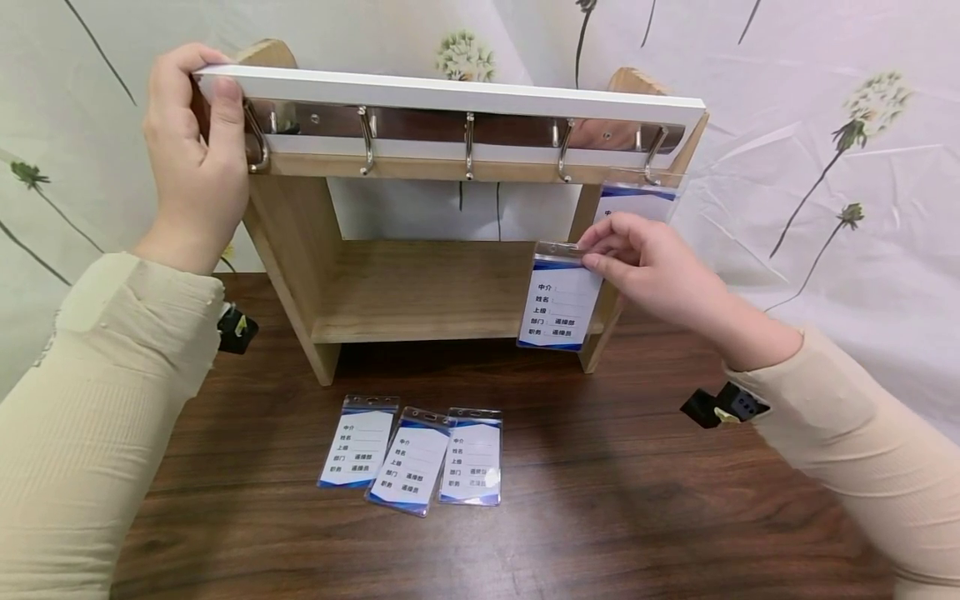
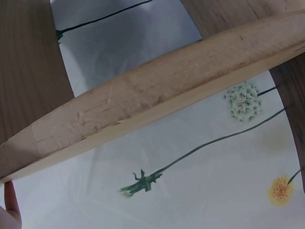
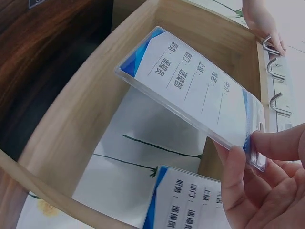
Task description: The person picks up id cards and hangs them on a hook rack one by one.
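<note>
My left hand (image 1: pixel 197 150) grips the left end of a white-topped hook rail (image 1: pixel 450 87) on a wooden shelf unit (image 1: pixel 420 287); its thumb lies on the front. Between thumb and fingers, my right hand (image 1: pixel 652 258) pinches the clear top edge of a badge holder (image 1: pixel 558 302), which hangs upright in front of the shelf's right side. In the right wrist view the same badge (image 3: pixel 190 90) is tilted above the shelf opening. Behind that hand, another badge (image 1: pixel 637 200) hangs at the rightmost hook (image 1: pixel 657 154), its lower part hidden.
On the dark wooden table (image 1: pixel 600 492) lie a left badge (image 1: pixel 360 442), a middle badge (image 1: pixel 411 465) that overlaps its neighbours, and a right badge (image 1: pixel 471 458). Several metal hooks line the rail, among them a middle hook (image 1: pixel 469 146). Behind stands a flower-printed white backdrop (image 1: pixel 810 50).
</note>
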Motion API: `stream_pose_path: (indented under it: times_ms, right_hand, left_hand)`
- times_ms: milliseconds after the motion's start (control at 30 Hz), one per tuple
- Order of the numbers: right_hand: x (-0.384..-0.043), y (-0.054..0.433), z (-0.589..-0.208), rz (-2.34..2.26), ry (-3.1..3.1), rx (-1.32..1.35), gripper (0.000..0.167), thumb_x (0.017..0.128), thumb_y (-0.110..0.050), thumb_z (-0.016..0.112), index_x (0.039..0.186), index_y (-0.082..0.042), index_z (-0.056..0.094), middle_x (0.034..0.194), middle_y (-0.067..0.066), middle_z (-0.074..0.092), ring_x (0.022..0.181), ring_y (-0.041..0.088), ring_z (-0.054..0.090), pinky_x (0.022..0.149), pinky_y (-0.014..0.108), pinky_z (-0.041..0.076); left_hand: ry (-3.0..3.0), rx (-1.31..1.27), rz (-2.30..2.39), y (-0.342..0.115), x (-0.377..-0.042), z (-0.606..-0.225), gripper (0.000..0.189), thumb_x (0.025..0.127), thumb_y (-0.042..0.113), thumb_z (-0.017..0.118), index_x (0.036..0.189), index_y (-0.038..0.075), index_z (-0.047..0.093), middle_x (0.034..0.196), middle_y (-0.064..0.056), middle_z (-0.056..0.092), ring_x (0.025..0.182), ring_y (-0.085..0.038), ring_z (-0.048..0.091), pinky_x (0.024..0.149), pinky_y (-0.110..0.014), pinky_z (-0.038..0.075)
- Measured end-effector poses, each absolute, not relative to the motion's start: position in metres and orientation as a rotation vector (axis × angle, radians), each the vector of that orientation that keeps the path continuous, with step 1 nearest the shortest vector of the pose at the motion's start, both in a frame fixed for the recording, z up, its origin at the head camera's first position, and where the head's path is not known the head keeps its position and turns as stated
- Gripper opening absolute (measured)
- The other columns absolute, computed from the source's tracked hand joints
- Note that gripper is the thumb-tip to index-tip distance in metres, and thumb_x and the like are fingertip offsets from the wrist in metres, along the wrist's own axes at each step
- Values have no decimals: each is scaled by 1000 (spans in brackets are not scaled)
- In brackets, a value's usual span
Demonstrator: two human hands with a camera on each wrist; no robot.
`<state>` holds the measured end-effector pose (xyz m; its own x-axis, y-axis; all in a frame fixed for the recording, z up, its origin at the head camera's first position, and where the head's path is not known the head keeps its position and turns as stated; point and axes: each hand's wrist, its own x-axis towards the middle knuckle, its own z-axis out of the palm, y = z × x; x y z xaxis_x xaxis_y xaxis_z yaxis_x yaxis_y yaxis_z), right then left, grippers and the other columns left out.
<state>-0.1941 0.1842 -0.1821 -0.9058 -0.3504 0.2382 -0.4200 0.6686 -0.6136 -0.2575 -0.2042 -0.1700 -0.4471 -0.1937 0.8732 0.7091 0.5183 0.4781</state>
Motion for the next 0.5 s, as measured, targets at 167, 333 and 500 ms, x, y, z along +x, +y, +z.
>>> stream_pose_path:
  times_ms: [167, 333, 500]
  right_hand:
    - [-194, 182, -175, 1069, -2750, 668, 19, 98, -8, 58, 114, 1, 61, 106, 18, 67, 77, 4, 60, 63, 19, 47]
    - [-194, 181, -169, 1079, -2741, 682, 18, 98, -8, 59, 114, 1, 61, 105, 19, 67, 68, 6, 60, 56, 23, 50]
    - [-194, 180, -164, 1095, -2742, 667, 19, 98, -8, 59, 114, 2, 59, 105, 20, 67, 63, 10, 61, 58, 24, 53]
  left_hand:
    - [-1729, -435, -1120, -204, -258, -170, 21, 100, 11, 45, 116, 14, 59, 100, 20, 45, 92, 5, 46, 83, -15, 33]
    - [-1728, -426, -1130, -203, -257, -170, 21, 100, 12, 45, 116, 10, 60, 100, 20, 46, 96, 4, 46, 87, -16, 33]
    - [-1736, -419, -1130, -203, -257, -170, 20, 101, 13, 46, 116, 12, 60, 101, 19, 46, 95, 4, 46, 86, -15, 33]
